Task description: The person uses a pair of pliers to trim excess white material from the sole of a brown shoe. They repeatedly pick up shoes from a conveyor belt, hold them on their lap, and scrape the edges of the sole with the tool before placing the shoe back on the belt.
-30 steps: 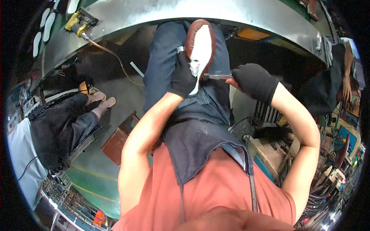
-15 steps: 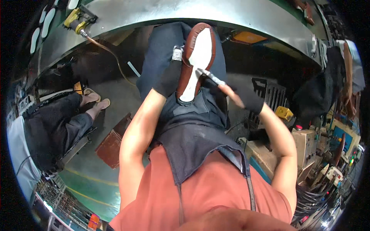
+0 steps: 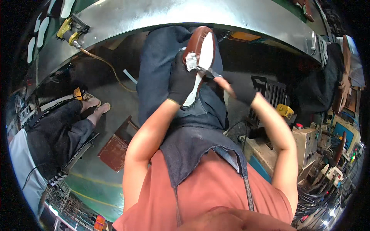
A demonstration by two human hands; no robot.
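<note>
A brown shoe upper (image 3: 197, 41) with a white sole side (image 3: 207, 51) facing up lies along my thigh, its toe toward the bench. My left hand (image 3: 179, 79), in a black glove with white wrapping at the fingers, is closed round the shoe's left side and covers part of its middle. In my right hand (image 3: 238, 89), also gloved in black with bare fingers showing, are what look like pincers (image 3: 210, 73). Their metal jaws touch the shoe at the narrow waist of the sole. The handles are mostly hidden by my fingers.
A curved metal bench (image 3: 154, 17) runs across in front. On its left end lies a yellow air tool (image 3: 71, 32) with a hanging hose (image 3: 108, 63). A brown box-like stool (image 3: 114, 154) is on the floor. Another person's legs (image 3: 77, 119) are at left, machinery (image 3: 304, 144) at right.
My left hand has slid forward and wrapped over the shoe's side. The shoe has rolled a little to the right, showing more brown upper. The pincers stay at the waist.
</note>
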